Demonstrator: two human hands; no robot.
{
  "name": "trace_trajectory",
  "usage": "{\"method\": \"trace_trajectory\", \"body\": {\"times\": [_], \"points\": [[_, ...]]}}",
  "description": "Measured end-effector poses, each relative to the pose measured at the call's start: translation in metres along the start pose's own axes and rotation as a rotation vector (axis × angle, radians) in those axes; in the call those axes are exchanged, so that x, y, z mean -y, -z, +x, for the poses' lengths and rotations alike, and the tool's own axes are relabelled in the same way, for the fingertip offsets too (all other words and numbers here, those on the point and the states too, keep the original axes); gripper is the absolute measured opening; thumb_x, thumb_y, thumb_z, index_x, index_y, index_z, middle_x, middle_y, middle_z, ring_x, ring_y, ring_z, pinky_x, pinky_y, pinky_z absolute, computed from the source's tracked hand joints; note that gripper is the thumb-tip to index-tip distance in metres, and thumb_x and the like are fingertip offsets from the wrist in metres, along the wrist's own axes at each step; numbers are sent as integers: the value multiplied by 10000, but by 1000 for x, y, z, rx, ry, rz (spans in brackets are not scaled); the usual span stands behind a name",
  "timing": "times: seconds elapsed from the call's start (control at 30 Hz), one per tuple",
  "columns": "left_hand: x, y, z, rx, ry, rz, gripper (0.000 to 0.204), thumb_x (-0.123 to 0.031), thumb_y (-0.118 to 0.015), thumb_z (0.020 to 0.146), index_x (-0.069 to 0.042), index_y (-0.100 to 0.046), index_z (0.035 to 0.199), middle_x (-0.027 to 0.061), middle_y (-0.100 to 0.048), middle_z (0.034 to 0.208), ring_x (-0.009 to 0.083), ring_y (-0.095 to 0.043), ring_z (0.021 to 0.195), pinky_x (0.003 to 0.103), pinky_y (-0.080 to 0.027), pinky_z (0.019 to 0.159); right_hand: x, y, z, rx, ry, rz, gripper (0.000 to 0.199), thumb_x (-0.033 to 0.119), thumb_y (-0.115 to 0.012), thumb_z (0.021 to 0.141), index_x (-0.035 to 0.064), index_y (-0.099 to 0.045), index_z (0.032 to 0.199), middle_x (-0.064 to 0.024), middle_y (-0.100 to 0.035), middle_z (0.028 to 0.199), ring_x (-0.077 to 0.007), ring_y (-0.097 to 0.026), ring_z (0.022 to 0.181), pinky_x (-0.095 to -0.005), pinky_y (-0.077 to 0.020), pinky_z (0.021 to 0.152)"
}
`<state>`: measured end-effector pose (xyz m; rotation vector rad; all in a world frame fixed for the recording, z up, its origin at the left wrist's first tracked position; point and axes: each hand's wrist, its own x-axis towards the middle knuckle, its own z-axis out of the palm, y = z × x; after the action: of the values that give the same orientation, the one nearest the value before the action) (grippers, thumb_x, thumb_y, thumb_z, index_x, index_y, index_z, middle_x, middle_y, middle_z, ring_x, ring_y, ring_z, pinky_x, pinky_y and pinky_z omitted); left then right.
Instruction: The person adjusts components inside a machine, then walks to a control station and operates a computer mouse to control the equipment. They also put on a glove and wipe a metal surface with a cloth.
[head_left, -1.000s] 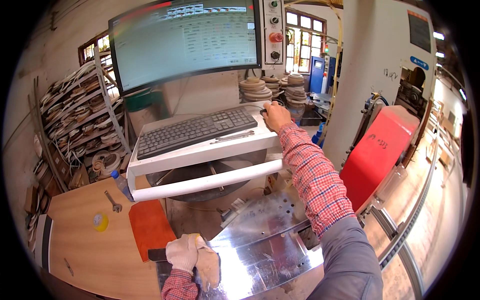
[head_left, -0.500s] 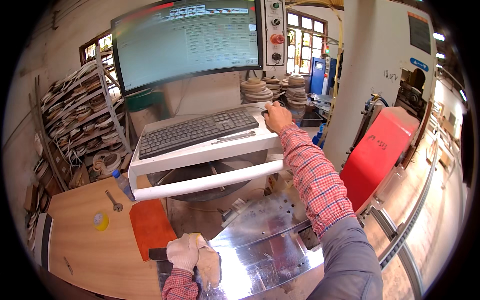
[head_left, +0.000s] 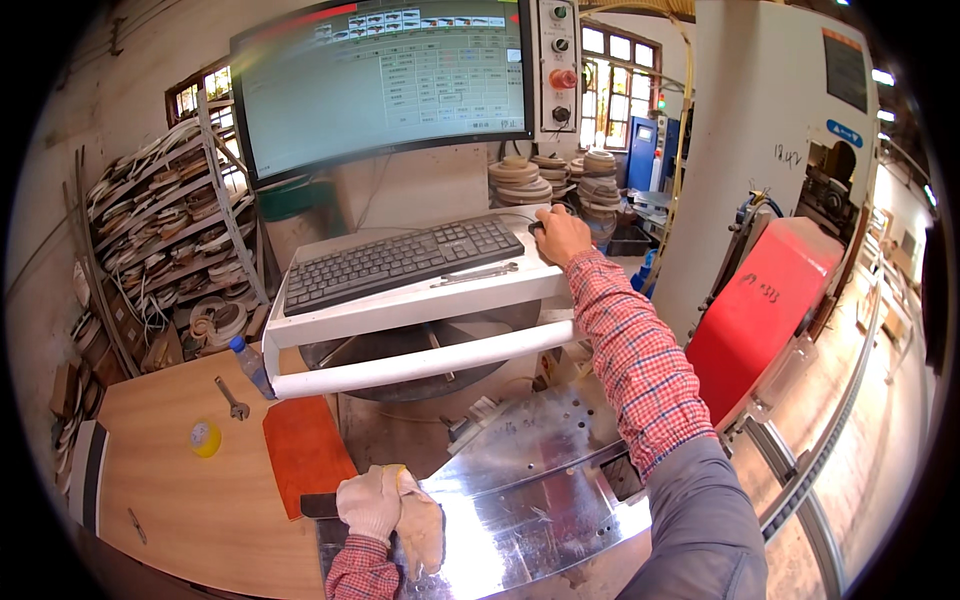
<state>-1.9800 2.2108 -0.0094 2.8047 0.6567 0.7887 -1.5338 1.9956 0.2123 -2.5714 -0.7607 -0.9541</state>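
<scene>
My right hand (head_left: 562, 236), bare, rests at the right end of a white shelf with its fingers closed over a dark computer mouse (head_left: 534, 228), mostly hidden under them. Left of it lies a black keyboard (head_left: 400, 262), with a metal spanner (head_left: 475, 275) along its front edge. Low in the view, my left hand (head_left: 370, 503) wears a whitish knit glove and is closed on a limp cream work glove (head_left: 418, 530). That hand rests at the left end of a shiny metal plate (head_left: 530, 490). Its fingertips are hidden.
A monitor (head_left: 385, 90) hangs above the shelf, beside a control panel (head_left: 560, 60). On the wooden table (head_left: 200, 510) are an adjustable wrench (head_left: 232, 398), a yellow round object (head_left: 205, 439), an orange sheet (head_left: 305, 455) and a bottle (head_left: 250, 366). A red machine guard (head_left: 765, 300) stands right.
The whole view has shifted slightly. Small lines of content on the monitor look different. Both hands keep their places on the mouse and the glove.
</scene>
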Motion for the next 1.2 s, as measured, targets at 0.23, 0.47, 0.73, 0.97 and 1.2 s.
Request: {"method": "trace_trajectory", "body": {"times": [0.23, 0.47, 0.73, 0.97, 1.2], "points": [[7, -8, -2, -15, -74, 34, 314, -308, -484, 968, -130, -701, 828, 125, -667, 714, 359, -649, 650, 487, -497, 660, 2, 1, -2, -2, -10, -1, 279, 239, -658, 884, 144, -688, 1145, -189, -621, 1149, -401, -683, 977, -507, -551, 853], [0, -2, 1, -68, -62, 15, 344, -311, -509, 944, -81, -655, 734, 157, -646, 632, 359, -649, 600, 484, -483, 628, 3, 2, -2, -2, -20, 4, 291, 248, -659, 892, 150, -691, 1164, -187, -621, 1151, -398, -685, 975, -506, -552, 854], [-5, 9, 2, 17, -70, -2, 324, -319, -481, 971, -149, -738, 872, 121, -699, 769, 360, -667, 683, 477, -509, 685, 0, 3, -3, -3, -13, 7, 297, 260, -682, 889, 153, -692, 1167, -181, -622, 1157, -393, -684, 988, -500, -552, 859], [-6, 8, 1, 23, -15, 2, 335, -325, -483, 973, -131, -729, 856, 135, -690, 747, 365, -664, 675, 481, -508, 690, 1, 3, -2, -7, -16, 17, 274, 250, -678, 890, 150, -697, 1144, -185, -622, 1148, -393, -683, 987, -498, -552, 856], [-1, 6, -1, 48, 22, 33, 351, -341, -488, 970, -108, -716, 840, 167, -673, 712, 373, -661, 669, 494, -505, 695, 4, -1, -1, -6, 4, 12, 265, 249, -667, 887, 132, -693, 1123, -192, -622, 1143, -397, -683, 978, -500, -550, 849]]}}
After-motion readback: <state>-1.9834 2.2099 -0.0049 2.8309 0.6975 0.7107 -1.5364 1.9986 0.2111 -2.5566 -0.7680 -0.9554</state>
